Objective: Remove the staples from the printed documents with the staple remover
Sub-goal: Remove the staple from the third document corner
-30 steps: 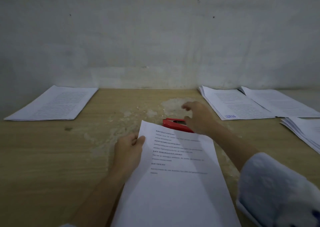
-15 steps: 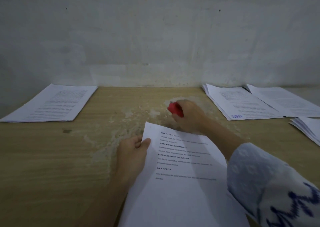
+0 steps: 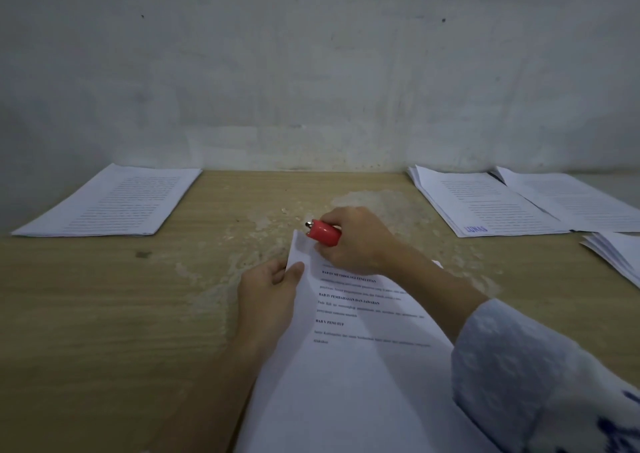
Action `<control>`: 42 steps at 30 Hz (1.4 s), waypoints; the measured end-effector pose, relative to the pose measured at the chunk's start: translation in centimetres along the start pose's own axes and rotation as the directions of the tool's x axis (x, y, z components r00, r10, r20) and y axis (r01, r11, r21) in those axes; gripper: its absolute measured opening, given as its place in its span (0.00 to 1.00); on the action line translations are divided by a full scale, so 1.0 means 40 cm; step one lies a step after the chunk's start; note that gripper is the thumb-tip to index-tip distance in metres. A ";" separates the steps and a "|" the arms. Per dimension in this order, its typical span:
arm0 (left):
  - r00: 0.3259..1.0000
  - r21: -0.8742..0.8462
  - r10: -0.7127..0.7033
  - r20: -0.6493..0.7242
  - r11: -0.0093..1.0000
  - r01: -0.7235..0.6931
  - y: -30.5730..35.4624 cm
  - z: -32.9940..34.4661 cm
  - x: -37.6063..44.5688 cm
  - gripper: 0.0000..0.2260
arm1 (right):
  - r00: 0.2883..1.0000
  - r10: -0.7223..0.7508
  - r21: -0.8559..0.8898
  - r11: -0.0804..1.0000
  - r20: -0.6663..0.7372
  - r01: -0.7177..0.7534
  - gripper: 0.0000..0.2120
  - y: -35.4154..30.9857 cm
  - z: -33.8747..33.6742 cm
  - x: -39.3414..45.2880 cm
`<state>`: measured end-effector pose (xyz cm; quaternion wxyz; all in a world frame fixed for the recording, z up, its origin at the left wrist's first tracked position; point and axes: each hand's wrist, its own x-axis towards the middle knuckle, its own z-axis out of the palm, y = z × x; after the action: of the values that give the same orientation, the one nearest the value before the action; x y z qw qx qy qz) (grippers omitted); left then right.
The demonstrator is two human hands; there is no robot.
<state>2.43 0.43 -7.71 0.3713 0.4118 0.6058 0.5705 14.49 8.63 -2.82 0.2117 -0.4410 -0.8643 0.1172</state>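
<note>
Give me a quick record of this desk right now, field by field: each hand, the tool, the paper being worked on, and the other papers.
left hand: pinches the document's left edge near its top corner
right hand: grips the staple remover
staple remover: red, metal tip at the document's top left corner
document: printed, lies on the table
other papers: one stack far left, several far right

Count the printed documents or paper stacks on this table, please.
5: one far left, one held in the middle, two side by side far right, one at the right edge, cut off; more may lie outside the view.
</note>
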 end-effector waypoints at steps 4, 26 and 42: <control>1.000 -0.060 0.002 0.001 0.998 -0.002 0.002 -0.001 0.000 0.10 | 1.000 -0.001 0.048 0.999 -0.003 0.001 0.04 -0.012 0.002 -0.006; 0.955 0.089 0.271 -0.122 0.961 -0.261 -0.019 0.008 0.009 0.06 | 0.969 0.098 0.407 0.913 -0.225 0.002 0.09 -0.012 -0.010 -0.010; 0.869 0.091 0.494 -0.024 0.867 -0.490 -0.016 0.014 -0.003 0.12 | 0.763 0.598 0.965 0.226 -0.245 0.132 0.15 -0.083 0.008 0.009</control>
<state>2.94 0.52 -8.37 0.1824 0.5541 0.5124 0.6302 11.78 6.99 -1.72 0.6615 -0.3662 -0.4177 0.5037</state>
